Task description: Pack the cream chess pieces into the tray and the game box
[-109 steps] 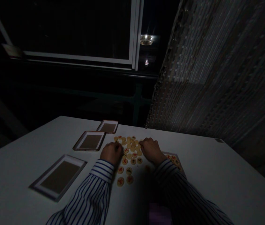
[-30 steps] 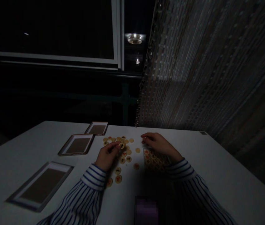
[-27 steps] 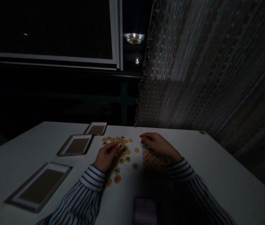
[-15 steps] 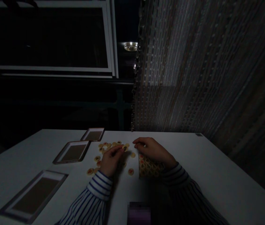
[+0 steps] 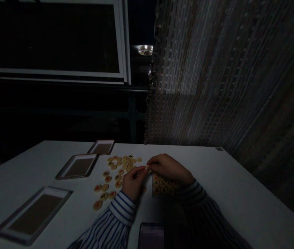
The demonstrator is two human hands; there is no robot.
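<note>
White table (image 5: 222, 193), dimly lit. Along left side, 3 shallow rectangular trays, brown inside pale borders: near tray (image 5: 34, 212) set apart, middle tray (image 5: 78, 166) and far tray (image 5: 101, 148) close together at corners. Right of trays, loose round pieces (image 5: 105, 187), tan: some marked red, some black, others plain side up; crowded toward far side, sparser nearer. Further right, box (image 5: 153, 188) filled with similar pieces, partly hidden. Toward front, flat dark-edged slab (image 5: 151, 237), surface blurred. At far right corner, small dark rectangle (image 5: 219, 149).
</note>
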